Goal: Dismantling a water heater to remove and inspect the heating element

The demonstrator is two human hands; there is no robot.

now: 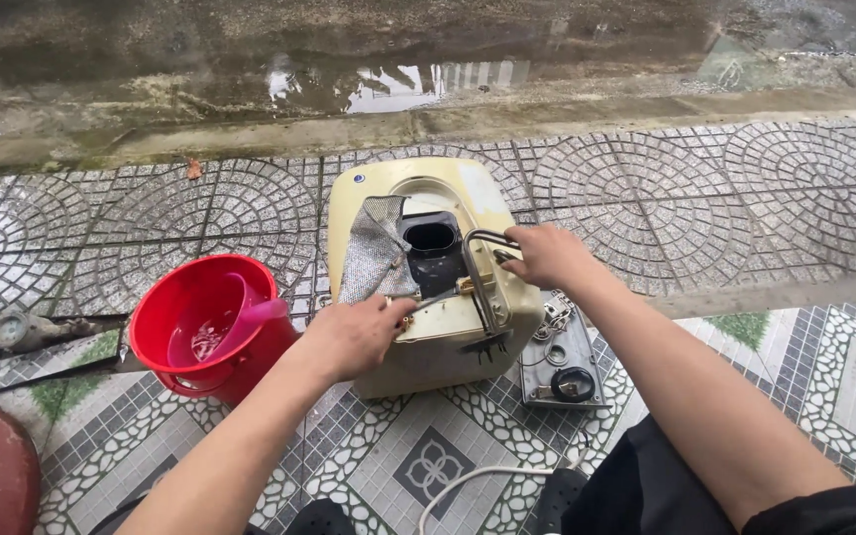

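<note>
Hands work on a cream casing (428, 327) lying open on the tiled pavement (705, 218), just beside a red bucket (185, 332). Left hand (354, 335) pinches a brass fitting (403, 315); right hand (547, 256) grips the bent metal tube (482, 272). Pulling hard could kink the tube or tip the casing towards the bucket. The casing's dark opening (432, 238) hides what lies inside.

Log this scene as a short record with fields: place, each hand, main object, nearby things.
place: patterned tile floor outdoors, wet pavement beyond
left hand: on the near edge of the cream appliance casing, at a small brass fitting
right hand: grips the bent metal heating tube
casing: opened, silver mesh sheet on it
nearby: red bucket with pink scoop, grey cover panel
</note>
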